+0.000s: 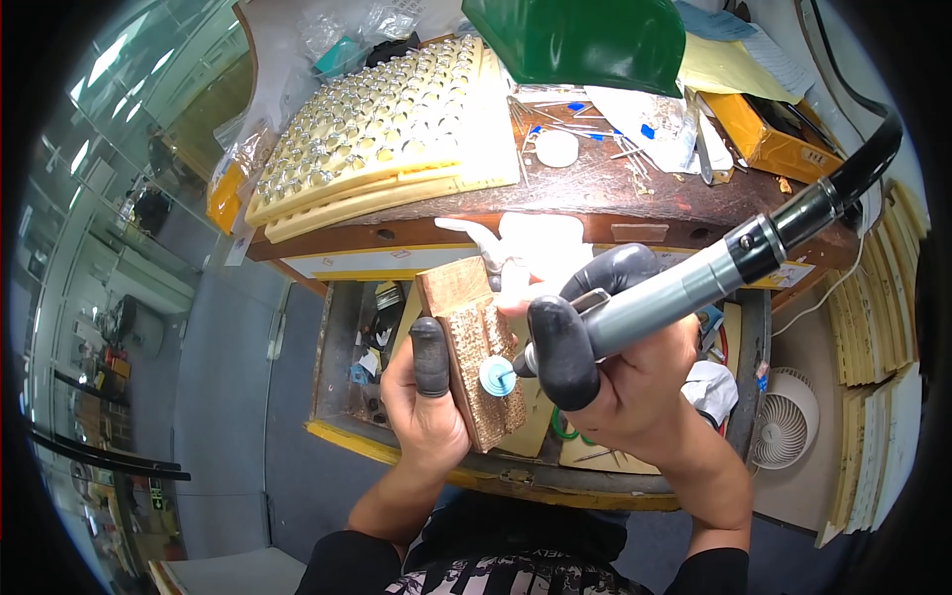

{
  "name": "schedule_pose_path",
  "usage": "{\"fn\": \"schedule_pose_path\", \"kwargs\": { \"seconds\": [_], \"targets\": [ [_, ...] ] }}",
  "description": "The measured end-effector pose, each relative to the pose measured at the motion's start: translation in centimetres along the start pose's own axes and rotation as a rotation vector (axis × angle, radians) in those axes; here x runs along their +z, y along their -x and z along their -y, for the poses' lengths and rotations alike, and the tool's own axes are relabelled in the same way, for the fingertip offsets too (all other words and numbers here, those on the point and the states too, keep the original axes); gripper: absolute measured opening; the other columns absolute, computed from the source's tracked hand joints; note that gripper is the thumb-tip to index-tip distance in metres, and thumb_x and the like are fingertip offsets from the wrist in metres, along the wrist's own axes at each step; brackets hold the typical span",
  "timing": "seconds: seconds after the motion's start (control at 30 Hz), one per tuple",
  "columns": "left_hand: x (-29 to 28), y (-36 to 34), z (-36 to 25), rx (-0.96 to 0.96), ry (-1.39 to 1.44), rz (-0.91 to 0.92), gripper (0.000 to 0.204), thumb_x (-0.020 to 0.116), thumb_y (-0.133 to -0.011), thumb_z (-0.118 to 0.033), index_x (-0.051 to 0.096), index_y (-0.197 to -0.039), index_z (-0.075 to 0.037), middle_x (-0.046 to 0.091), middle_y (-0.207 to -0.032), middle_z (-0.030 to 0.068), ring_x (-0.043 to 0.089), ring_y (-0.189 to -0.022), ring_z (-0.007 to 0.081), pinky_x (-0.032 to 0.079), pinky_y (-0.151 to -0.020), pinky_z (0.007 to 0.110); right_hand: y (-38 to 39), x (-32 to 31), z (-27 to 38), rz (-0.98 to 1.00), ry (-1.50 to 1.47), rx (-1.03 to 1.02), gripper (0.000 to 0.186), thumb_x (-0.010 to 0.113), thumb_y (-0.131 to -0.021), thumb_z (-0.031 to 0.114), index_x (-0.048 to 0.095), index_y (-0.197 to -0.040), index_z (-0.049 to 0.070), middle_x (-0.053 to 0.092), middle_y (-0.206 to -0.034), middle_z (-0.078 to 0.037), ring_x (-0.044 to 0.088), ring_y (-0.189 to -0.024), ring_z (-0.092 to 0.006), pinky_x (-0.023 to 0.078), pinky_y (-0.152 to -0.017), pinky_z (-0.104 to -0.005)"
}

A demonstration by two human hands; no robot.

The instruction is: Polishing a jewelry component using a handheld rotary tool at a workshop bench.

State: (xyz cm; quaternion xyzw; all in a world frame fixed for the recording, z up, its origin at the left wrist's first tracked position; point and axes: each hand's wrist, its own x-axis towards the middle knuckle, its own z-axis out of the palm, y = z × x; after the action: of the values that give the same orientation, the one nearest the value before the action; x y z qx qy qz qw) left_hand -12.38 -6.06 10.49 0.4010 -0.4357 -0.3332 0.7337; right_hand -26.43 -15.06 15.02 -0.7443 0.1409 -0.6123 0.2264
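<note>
The left hand [428, 416] has its fingers gripping the left side of a brown textured block [474, 342], held above the open drawer [359, 446], its long axis running away from the person and leaning a little left. In the right hand [637, 389], the fingers are wrapped around a grey handpiece [674, 296] slanting down from the upper right; its small blue disc [497, 376] sits just left of those fingers, over the block's face, though whether they touch I cannot tell
</note>
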Motion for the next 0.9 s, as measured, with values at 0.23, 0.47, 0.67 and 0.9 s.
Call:
{"fn": "schedule_pose_path", "kwargs": {
  "seconds": [0.23, 0.47, 0.67, 0.9],
  "targets": [
    [0.1, 0.0, 0.3, 0.002, -0.025, -0.008, 0.047, 0.046, -0.108, -0.038, 0.062, -0.118, 0.005, 0.069, -0.107, 0.0113, 0.067, -0.095, 0.0146, 0.054, -0.085, 0.029, 0.2, 0.0, -0.3, -0.02, -0.022, 0.002, 0.011, 0.067, -0.088, 0.003, 0.075, -0.082, 0.0, 0.063, -0.066, -0.006, 0.057, -0.06, -0.0158, 0.044, -0.054, -0.0295],
    [-0.8, 0.4, 1.1, 0.022, -0.083, -0.063, 0.046, 0.047, -0.108, -0.038, 0.062, -0.118, 0.004, 0.069, -0.107, 0.0102, 0.066, -0.094, 0.0135, 0.053, -0.084, 0.028, 0.2, -0.2, -0.1, -0.011, -0.013, 0.004, 0.01, 0.068, -0.088, 0.004, 0.075, -0.084, -0.001, 0.063, -0.069, -0.007, 0.058, -0.057, -0.0139, 0.043, -0.051, -0.0278],
    [-1.1, 0.6, 1.4, 0.027, -0.091, -0.069, 0.045, 0.049, -0.106, -0.039, 0.062, -0.117, 0.003, 0.069, -0.105, 0.0082, 0.065, -0.093, 0.0122, 0.053, -0.084, 0.027, 0.4, 0.0, -0.2, -0.011, -0.029, 0.014, 0.01, 0.069, -0.089, 0.006, 0.076, -0.085, -0.001, 0.064, -0.074, -0.008, 0.059, -0.057, -0.0132, 0.044, -0.051, -0.0268],
    [0.1, 0.1, 0.4, 0.032, -0.063, -0.014, 0.047, 0.046, -0.107, -0.039, 0.062, -0.119, 0.004, 0.069, -0.107, 0.0095, 0.066, -0.095, 0.0135, 0.053, -0.085, 0.028, 0.3, -0.3, -0.5, 0.004, 0.0, -0.032, 0.011, 0.068, -0.088, 0.006, 0.077, -0.089, -0.001, 0.064, -0.07, -0.007, 0.058, -0.058, -0.0145, 0.044, -0.053, -0.0283]
  ]
}}
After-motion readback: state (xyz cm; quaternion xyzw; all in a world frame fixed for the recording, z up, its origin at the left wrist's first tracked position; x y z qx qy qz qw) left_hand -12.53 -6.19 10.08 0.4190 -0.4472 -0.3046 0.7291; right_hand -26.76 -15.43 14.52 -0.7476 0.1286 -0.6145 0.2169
